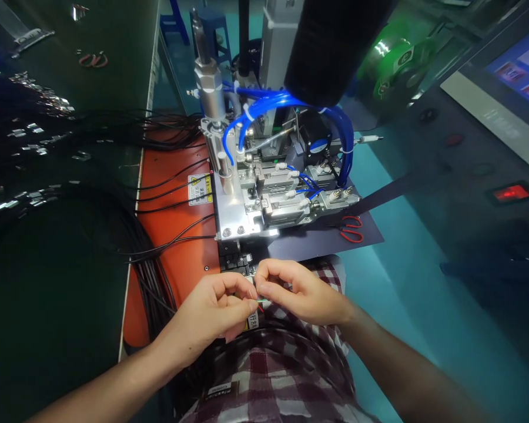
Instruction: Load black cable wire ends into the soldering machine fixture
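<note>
In the head view, the two bare hands meet in front of the plaid garment [268, 376], their fingertips just beside each other. The left hand [220, 305] has thumb and forefinger pinched on thin wire, from which a green wire end [261, 301] and a red wire end [260, 308] stick out. The right hand [300, 292] has thumb and forefinger drawn together just above them; I cannot tell whether anything is between its tips (the fingers hide that spot).

The relation that counts is in this small gap: the wire ends lie at the left fingertips, so the left hand is nearer, with the right fingertips just above and beyond. The green end points right, its long axis nearly level across the view; the red one slants down and to the right, diverging from it.

Beyond the hands stands a pneumatic machine [286, 217] with blue air tubes [277, 104]. To the left, black cables [152, 288] hang over the edge of an orange base plate [187, 229], while a red-handled tool [351, 227] lies on a dark plate [308, 247] to the right.
</note>
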A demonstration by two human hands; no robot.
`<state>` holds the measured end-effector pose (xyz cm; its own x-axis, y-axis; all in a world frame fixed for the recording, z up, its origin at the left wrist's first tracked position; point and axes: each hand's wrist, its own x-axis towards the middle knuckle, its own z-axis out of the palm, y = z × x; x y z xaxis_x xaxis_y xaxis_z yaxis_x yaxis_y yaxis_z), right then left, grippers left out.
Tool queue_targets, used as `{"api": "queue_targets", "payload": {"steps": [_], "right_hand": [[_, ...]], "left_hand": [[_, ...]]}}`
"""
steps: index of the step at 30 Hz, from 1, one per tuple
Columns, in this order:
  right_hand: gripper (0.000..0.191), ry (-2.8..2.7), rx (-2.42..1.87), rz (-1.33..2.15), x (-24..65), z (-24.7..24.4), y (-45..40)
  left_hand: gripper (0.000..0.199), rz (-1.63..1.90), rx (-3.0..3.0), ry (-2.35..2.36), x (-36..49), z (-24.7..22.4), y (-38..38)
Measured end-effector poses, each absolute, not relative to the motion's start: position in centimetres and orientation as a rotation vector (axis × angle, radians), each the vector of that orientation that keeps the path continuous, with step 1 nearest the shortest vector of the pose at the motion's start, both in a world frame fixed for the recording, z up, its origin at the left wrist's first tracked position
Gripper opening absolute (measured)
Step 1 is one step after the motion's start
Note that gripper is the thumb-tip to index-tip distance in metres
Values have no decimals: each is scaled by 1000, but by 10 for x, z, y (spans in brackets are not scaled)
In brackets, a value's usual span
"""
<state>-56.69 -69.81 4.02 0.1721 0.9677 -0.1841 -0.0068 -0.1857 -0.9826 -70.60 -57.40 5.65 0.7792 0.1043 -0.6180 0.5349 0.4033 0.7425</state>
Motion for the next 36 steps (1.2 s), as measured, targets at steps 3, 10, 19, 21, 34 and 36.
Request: {"api": "queue_targets", "payload": {"steps": [3,10,19,21,34,36], "right_hand": [[16,-1050,-1429,1217,-566,42,-698],[15,-853,-1458,1137,-570,35,-697],[10,-653,-1524,944,-593,29,-700],[9,-623,-1526,929,-596,29,-698],[10,-364,-1363,1029,-605,26,-689],[11,-342,-1351,1037,-605,25,-689]], "left_hand": [[19,-299,1129,655,-705,57,-574],[14,-193,1120,712,-704,54,-574],[12,-128,1089,717,-703,51,-574],[12,-118,1083,719,-704,51,-574],[16,-64,1102,709,-706,52,-578],[16,-61,1103,709,-704,53,-577]]}}
